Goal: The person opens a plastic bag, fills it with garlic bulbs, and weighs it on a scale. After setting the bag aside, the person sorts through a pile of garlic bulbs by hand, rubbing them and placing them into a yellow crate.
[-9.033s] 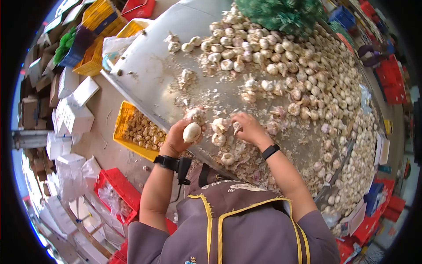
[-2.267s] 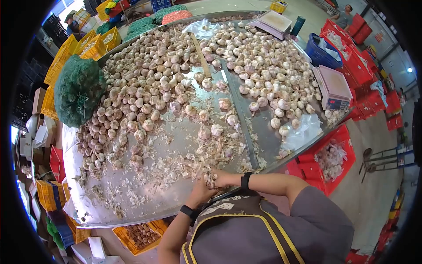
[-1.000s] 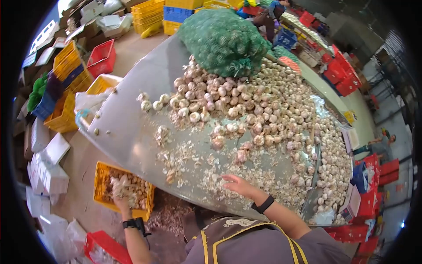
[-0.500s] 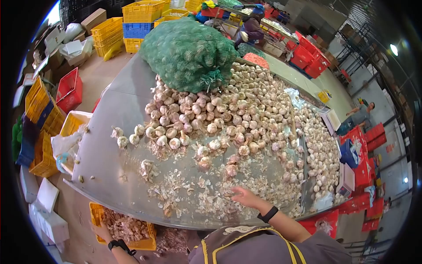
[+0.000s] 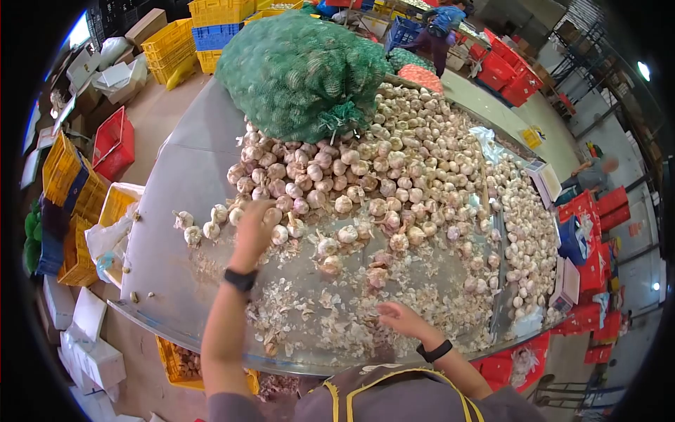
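Observation:
Many garlic bulbs (image 5: 404, 169) are piled on a grey metal table (image 5: 183, 176), with loose skins (image 5: 337, 316) scattered nearer its front edge. My left hand (image 5: 255, 228) reaches over the pile's near left edge, above or against a few bulbs; its fingertips are blurred and I cannot make out anything in them. My right hand (image 5: 402, 320) hovers over the skins at the front, fingers apart and holding nothing. Behind the loose bulbs rests a large green net sack (image 5: 302, 77) full of garlic.
Below the front edge is a yellow crate (image 5: 169, 359) of skins, partly behind my left arm. More bulbs (image 5: 527, 239) lie in a strip at the right. Red crates (image 5: 112, 144) and yellow crates (image 5: 169, 53) stand left. Two people are farther back, one at the top, one at the right.
My left hand has come up from the yellow crate to the garlic pile. The clump of skins at the table's left has gone from its spot. My right hand stays nearly in place.

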The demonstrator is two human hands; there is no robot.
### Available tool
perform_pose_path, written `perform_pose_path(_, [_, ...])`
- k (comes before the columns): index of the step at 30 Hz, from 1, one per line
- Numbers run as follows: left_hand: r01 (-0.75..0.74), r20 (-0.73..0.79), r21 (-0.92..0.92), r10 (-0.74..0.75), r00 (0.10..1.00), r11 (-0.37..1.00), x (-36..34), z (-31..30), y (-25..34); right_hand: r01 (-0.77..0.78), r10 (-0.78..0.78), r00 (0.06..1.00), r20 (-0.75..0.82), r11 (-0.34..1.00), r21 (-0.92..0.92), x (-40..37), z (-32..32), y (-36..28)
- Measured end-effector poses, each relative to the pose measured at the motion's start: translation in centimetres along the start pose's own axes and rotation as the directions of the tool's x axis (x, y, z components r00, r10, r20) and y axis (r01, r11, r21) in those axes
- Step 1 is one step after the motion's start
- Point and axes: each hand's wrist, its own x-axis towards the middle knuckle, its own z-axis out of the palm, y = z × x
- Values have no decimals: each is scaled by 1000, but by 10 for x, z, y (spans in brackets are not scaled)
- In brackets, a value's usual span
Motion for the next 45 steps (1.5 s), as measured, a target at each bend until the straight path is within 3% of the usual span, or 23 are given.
perform_pose_path(5, [-94, 297, 228, 23, 955, 969, 74, 137, -3, -1, 13, 995, -100, 994, 111, -18, -10, 8])
perform_pose_path(6, [-106, 302, 224, 35, 953, 969, 82, 150, -1, -30, 52, 990, -127, 984, 174, -24, -12, 6])
perform_pose_path(8, [-44, 359, 454, -138, 923, 890, 90, 176, 3, -8, 36, 988, -150, 983, 186, -29, -17, 18])
perform_pose_path(9, [-138, 224, 482, 31, 974, 865, 86, 191, -7, -28, 64, 986, -151, 973, 228, -31, -17, 27])
perform_pose_path(11, [-67, 235, 439, -43, 971, 896, 83, 212, -22, -85, 131, 979, -155, 957, 276, -29, -19, 32])
perform_pose_path(13, [-74, 243, 457, -44, 969, 886, 76, 213, -20, -66, 114, 978, -172, 963, 260, -26, -16, 50])
perform_pose_path(16, [-17, 431, 370, -156, 889, 929, 51, 197, -1, -27, 68, 984, -167, 972, 235, -20, -14, 50])
perform_pose_path(18, [-45, 409, 310, -90, 908, 950, 13, 188, 15, 4, 37, 986, -164, 970, 243, -13, -8, 50])
perform_pose_path(22, [54, 589, 198, -163, 792, 979, -70, 172, 56, 42, -38, 995, -97, 998, 41, 2, 4, 40])
perform_pose_path(24, [-3, 597, 133, -78, 799, 991, -120, 168, 78, 65, -67, 996, -50, 997, -47, -1, 14, 19])
perform_pose_path(26, [5, 684, 157, -112, 721, 988, -151, 156, 104, 173, -169, 985, 42, 975, -140, -9, 18, -2])
perform_pose_path(29, [-24, 688, 147, -85, 721, 989, -170, 128, 122, 198, -184, 980, 75, 936, -292, -14, 26, 3])
perform_pose_path(31, [239, 575, 72, -236, 783, 968, -176, 107, 119, 233, -216, 972, 89, 922, -309, -26, 27, -3])
perform_pose_path(32, [236, 574, 80, -239, 784, 968, -180, 98, 110, 240, -223, 971, 92, 922, -304, -23, 24, 6])
perform_pose_path(34, [673, 530, -148, -516, 673, 725, -193, 72, 88, 238, -232, 971, 54, 950, -200, -9, 26, 31])
perform_pose_path(35, [679, 522, -138, -530, 668, 721, -196, 56, 93, 223, -220, 975, 41, 941, -255, -10, 9, 16])
perform_pose_path(36, [725, 513, -330, -529, 676, 605, -195, 34, 104, 206, -207, 978, 26, 930, -304, -10, -11, -4])
perform_pose_path(37, [730, 503, -506, -530, 683, 460, -198, 20, 110, 401, -458, 884, -95, 846, -351, 18, -21, 20])
perform_pose_path(38, [740, 505, -492, -541, 672, 459, -207, 14, 108, 330, -348, 929, -129, 933, -141, 17, -45, -14])
perform_pose_path(39, [765, 541, -560, -558, 629, 320, -220, 9, 103, 335, -360, 908, -216, 931, -145, 41, -65, -18])
perform_pose_path(40, [768, 575, -616, -565, 592, 176, -229, 4, 99, 352, -316, 903, -290, 933, 78, 59, -81, -29])
perform_pose_path(43, [799, 616, -596, -595, 516, 76, -262, 10, 99, 297, -276, 814, -511, 954, -41, 122, -131, -60])
perform_pose_path(45, [800, 640, -599, -578, 506, 38, -277, 20, 108, 278, -304, 778, -549, 951, -132, 152, -150, -75])
